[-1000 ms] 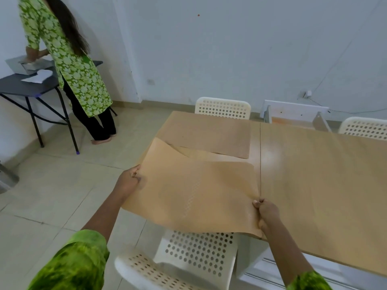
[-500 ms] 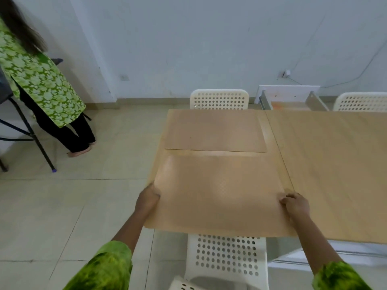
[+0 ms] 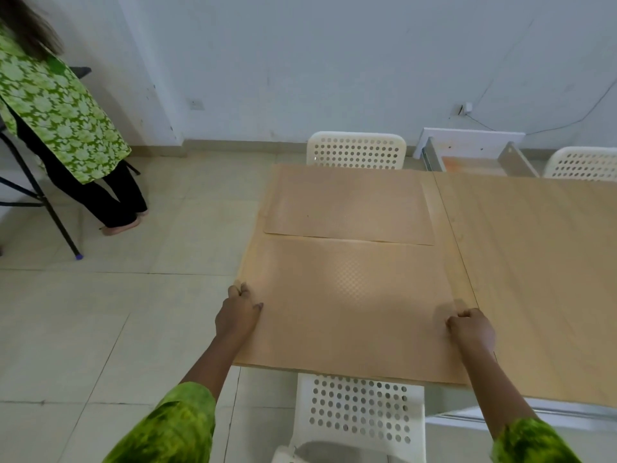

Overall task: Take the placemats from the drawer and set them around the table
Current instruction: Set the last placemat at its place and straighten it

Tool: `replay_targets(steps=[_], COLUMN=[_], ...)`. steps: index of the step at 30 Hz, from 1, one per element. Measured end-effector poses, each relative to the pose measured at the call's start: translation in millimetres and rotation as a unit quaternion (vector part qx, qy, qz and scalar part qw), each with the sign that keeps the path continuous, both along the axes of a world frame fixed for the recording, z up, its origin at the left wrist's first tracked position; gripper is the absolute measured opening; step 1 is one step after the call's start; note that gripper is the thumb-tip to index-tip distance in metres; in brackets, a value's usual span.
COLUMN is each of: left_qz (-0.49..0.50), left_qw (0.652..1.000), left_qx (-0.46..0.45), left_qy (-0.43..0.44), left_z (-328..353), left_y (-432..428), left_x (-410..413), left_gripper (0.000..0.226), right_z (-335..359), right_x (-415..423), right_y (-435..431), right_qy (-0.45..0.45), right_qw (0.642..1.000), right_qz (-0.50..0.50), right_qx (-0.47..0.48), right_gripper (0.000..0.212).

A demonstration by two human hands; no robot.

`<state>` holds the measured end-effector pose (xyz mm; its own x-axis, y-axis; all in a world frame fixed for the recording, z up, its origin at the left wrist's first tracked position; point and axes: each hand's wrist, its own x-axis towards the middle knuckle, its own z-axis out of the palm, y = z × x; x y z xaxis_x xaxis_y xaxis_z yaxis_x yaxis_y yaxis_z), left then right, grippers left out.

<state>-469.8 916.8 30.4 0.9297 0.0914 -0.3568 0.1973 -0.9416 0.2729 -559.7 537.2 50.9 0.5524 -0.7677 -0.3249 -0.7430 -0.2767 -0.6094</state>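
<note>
The near placemat [image 3: 347, 305] lies flat on the left end of the desk [image 3: 534, 262], with its front edge along the desk's near edge above a white perforated chair [image 3: 360, 412]. Its far edge meets the far placemat [image 3: 347, 205], which lies flat in front of the opposite chair [image 3: 357, 150] (whether the two mats touch or slightly overlap, I cannot tell).

Both hands hold the near mat. The left hand [image 3: 238, 312] has its fingers curled at the left edge with the thumb on top, and the right hand [image 3: 470, 329] pinches the right edge in a closed fist.

This looks like the end of laying the second mat: it is down and seems to need only a final squaring. The next move calls for letting go of both edges and going to the open drawer [image 3: 477, 158] at the far side for another mat. The wide right part of the desk has none yet. Something orange shows inside the drawer, but it is too indistinct to identify.

A second person [image 3: 56, 111] stands at the far left, well apart.
</note>
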Motion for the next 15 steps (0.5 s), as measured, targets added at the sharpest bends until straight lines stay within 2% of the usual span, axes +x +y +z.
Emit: replay_targets(steps=[6, 15], left_qz=[-0.015, -0.037], left_qw=[1.0, 0.999], left_qx=[0.01, 0.023], left_qy=[-0.001, 0.003], left_z=[-4.3, -4.6], left_y=[2.0, 1.4], left_x=[3.4, 8.1], left_gripper=[0.061, 0.062], right_z=[-0.6, 1.3], right_x=[1.4, 1.5], right_y=[4.0, 3.4], right_qy=[0.015, 0.019], right_qw=[1.0, 1.0], right_qz=[-0.002, -0.013], right_qx=[-0.017, -0.019], right_gripper=[0.021, 0.022])
